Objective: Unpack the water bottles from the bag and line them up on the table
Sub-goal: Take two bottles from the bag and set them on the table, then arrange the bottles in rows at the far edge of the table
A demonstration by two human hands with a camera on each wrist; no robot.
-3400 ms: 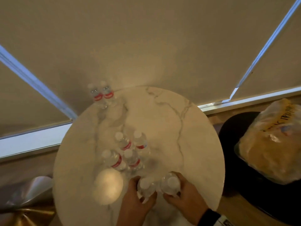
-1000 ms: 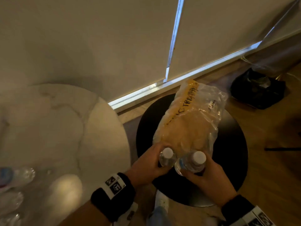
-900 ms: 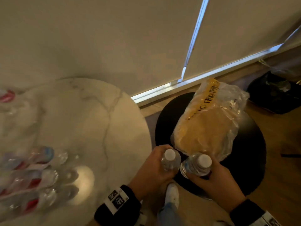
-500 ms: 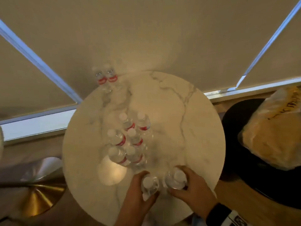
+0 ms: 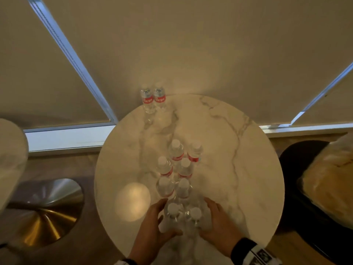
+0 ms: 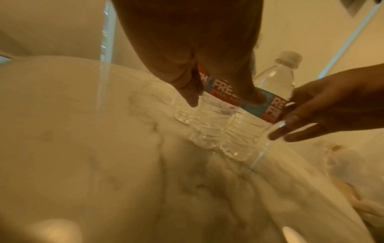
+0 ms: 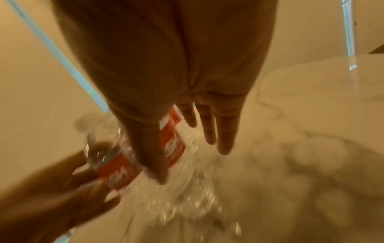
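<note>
Two clear water bottles with white caps, the left (image 5: 172,208) and the right (image 5: 195,213), stand side by side at the near end of the round marble table (image 5: 238,178). My left hand (image 5: 156,217) lies along the left bottle (image 6: 216,115) with straight fingers touching its red label. My right hand (image 5: 217,220) flanks the right bottle (image 7: 174,148), fingers straight, thumb on the label. Just beyond them several more bottles (image 5: 179,165) stand in a double row. Another pair (image 5: 152,98) stands at the far edge. The yellowish plastic bag (image 5: 328,180) lies to the right.
The bag rests on a round black stool (image 5: 292,169) right of the table. A second marble tabletop (image 5: 11,159) and a shiny metal base (image 5: 44,213) are on the left. Window blinds hang right behind the table. A bright light spot (image 5: 132,201) reflects left of the bottles.
One second ago both hands held two bottles by the bag. They carried them to the table's near end; since half a second ago the fingers have straightened off the bottles.
</note>
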